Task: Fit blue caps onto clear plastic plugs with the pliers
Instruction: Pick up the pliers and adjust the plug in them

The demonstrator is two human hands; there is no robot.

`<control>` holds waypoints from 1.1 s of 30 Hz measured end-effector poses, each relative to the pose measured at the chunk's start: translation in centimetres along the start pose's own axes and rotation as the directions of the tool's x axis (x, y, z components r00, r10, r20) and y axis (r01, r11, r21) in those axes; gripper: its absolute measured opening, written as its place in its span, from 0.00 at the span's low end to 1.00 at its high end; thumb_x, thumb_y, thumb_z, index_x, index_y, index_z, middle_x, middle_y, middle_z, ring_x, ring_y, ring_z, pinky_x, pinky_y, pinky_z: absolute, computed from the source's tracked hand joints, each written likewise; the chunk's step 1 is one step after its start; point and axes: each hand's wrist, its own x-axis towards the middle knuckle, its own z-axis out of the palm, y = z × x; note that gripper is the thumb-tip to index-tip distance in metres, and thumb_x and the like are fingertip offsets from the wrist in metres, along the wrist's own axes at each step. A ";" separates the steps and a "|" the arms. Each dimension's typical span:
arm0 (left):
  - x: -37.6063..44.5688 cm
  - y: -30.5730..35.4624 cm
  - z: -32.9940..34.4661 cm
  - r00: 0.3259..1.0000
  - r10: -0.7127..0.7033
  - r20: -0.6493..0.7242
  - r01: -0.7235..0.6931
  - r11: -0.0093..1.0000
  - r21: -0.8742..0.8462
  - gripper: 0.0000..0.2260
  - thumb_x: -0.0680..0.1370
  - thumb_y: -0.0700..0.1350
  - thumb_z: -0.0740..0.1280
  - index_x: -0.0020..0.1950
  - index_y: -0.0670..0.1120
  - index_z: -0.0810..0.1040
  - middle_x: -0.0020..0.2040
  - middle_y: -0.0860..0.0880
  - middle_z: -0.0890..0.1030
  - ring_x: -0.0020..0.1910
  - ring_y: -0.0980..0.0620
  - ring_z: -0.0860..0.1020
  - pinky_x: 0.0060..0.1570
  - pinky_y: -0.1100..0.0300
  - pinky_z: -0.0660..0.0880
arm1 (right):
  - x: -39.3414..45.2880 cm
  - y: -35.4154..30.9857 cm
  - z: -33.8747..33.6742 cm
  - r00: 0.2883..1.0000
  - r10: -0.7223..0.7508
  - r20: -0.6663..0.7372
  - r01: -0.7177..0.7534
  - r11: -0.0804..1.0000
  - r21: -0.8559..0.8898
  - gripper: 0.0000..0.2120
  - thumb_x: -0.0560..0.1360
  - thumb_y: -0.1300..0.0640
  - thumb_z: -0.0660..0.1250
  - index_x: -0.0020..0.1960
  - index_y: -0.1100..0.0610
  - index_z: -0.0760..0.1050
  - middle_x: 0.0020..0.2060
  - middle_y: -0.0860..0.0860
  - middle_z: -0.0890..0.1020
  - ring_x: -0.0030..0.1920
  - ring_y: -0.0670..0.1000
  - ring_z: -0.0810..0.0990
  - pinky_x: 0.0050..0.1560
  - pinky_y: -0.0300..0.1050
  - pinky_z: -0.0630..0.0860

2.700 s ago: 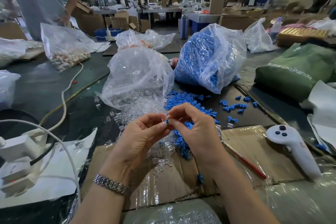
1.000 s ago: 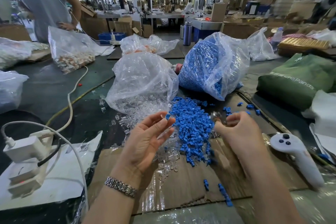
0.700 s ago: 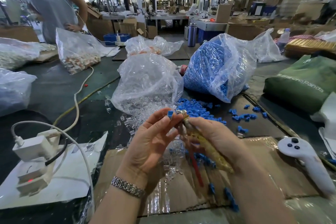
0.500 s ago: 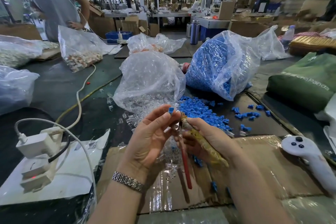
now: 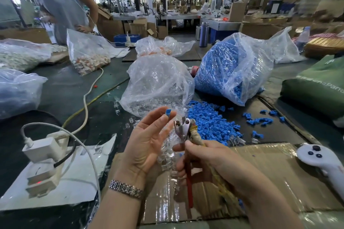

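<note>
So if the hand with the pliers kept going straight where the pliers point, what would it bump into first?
Probably the blue cap pinched at the left hand's fingertips. The pliers in the right hand point up toward it, tips just short. Depth is hard to judge.

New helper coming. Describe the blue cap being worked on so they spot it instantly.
Start at the clear bag at table centre. Just below it the left hand is raised, palm open. The blue cap sits at its fingertips, alone in the air, unlike the loose caps on the table.
</note>
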 end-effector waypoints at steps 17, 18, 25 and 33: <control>0.0 -0.4 -0.1 0.998 0.021 0.063 -0.036 0.967 0.251 0.10 0.71 0.35 0.72 0.51 0.40 0.85 0.48 0.44 0.85 0.51 0.48 0.83 0.60 0.54 0.80 | -1.3 -1.1 0.7 0.996 -0.036 -0.077 0.006 0.931 -0.365 0.24 0.74 0.38 0.65 0.58 0.56 0.79 0.42 0.54 0.87 0.47 0.55 0.87 0.52 0.56 0.84; 0.0 -0.4 -0.1 0.998 0.023 0.067 -0.039 0.966 0.257 0.10 0.71 0.35 0.72 0.51 0.41 0.85 0.48 0.44 0.85 0.51 0.49 0.83 0.59 0.55 0.80 | -1.3 -1.0 0.7 0.996 -0.038 -0.077 0.008 0.934 -0.357 0.23 0.76 0.39 0.65 0.58 0.57 0.79 0.41 0.53 0.87 0.45 0.54 0.87 0.52 0.56 0.85; 0.2 -0.5 -0.8 0.996 0.012 0.083 -0.035 0.960 0.277 0.11 0.70 0.38 0.77 0.52 0.44 0.87 0.50 0.45 0.86 0.53 0.49 0.83 0.56 0.59 0.79 | -0.9 -1.1 1.6 0.993 -0.054 -0.103 0.021 0.955 -0.296 0.20 0.84 0.45 0.62 0.50 0.64 0.77 0.34 0.56 0.78 0.33 0.55 0.80 0.36 0.50 0.82; 0.4 -0.9 -1.1 0.997 -0.013 0.079 -0.009 0.962 0.274 0.13 0.69 0.39 0.77 0.53 0.43 0.87 0.51 0.45 0.86 0.53 0.49 0.84 0.56 0.58 0.80 | -0.4 -0.3 2.0 0.990 -0.051 -0.130 0.018 0.970 -0.243 0.18 0.84 0.48 0.63 0.45 0.62 0.75 0.30 0.55 0.74 0.28 0.53 0.75 0.32 0.49 0.78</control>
